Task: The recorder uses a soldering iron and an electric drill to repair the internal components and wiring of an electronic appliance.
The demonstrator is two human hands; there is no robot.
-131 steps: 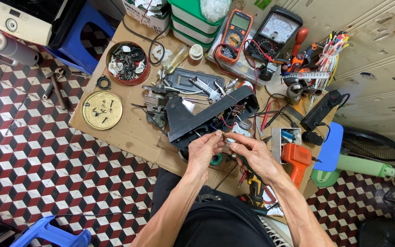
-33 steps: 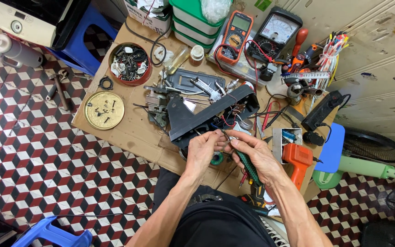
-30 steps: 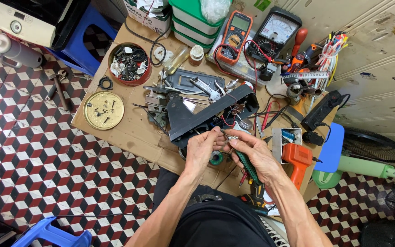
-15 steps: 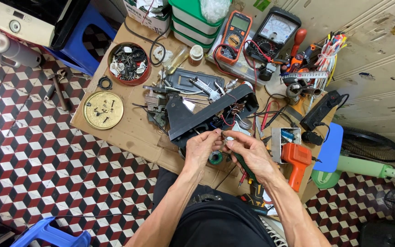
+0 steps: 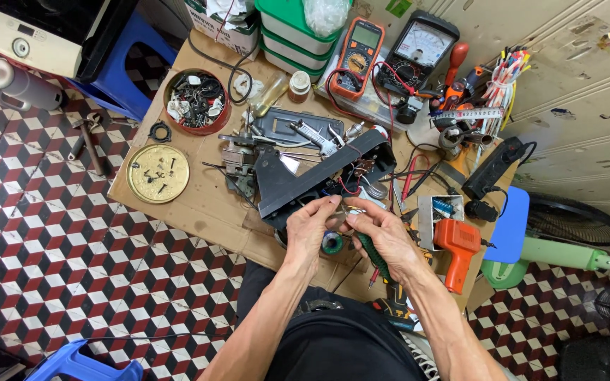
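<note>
Both forearms run up from bottom of frame, converging at centre. Left hand (image 5: 310, 227): palm down, fingers curled, tips pinched toward the right. Right hand (image 5: 384, 236): knuckles up, fingers bent inward, grip closed around something slim. Fingertips of both hands nearly meet. Wrists fairly straight, elbows bent outward.

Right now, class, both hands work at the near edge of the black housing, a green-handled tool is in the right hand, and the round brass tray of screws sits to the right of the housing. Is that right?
Not quite. The head view shows the round brass tray to the left of the black housing, not the right. The rest holds: the left hand and right hand work at its near edge, with the green-handled tool in the right hand.
</note>
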